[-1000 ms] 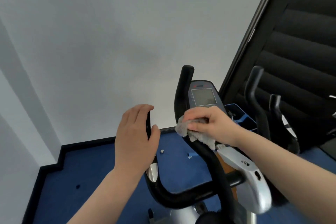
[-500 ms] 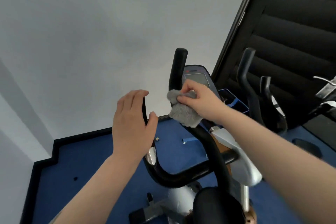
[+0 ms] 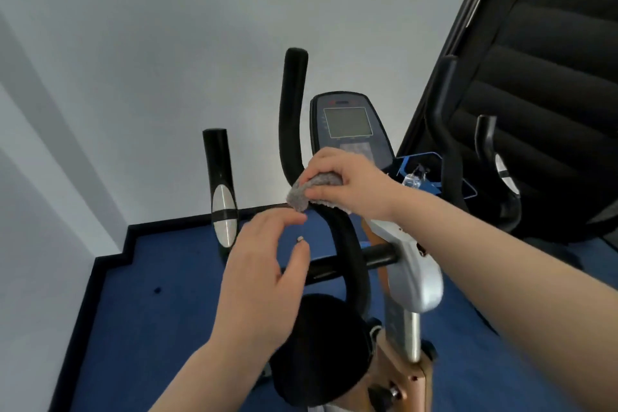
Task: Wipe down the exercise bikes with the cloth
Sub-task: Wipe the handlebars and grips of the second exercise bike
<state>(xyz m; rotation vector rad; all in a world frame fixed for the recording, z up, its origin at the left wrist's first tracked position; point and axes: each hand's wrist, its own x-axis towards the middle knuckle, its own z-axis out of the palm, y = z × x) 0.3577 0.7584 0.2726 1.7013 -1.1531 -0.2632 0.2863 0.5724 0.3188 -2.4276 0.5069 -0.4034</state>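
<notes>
the fingers [image 3: 326, 166] of the right hand [image 3: 351, 182] curled over a grey cloth [image 3: 309, 189], pressing it round the black handlebar [image 3: 341, 231] of the exercise bike [image 3: 409, 274] at mid-frame, while the left hand [image 3: 257, 281] hung just below and left of it, fingers loosely bent and holding nothing. the console [image 3: 347, 125] above showed a blank grey screen, its red mark and small labels too blurred to read. a second bike [image 3: 449, 150] at the right stood dark against black panels, its lower part hidden.
</notes>
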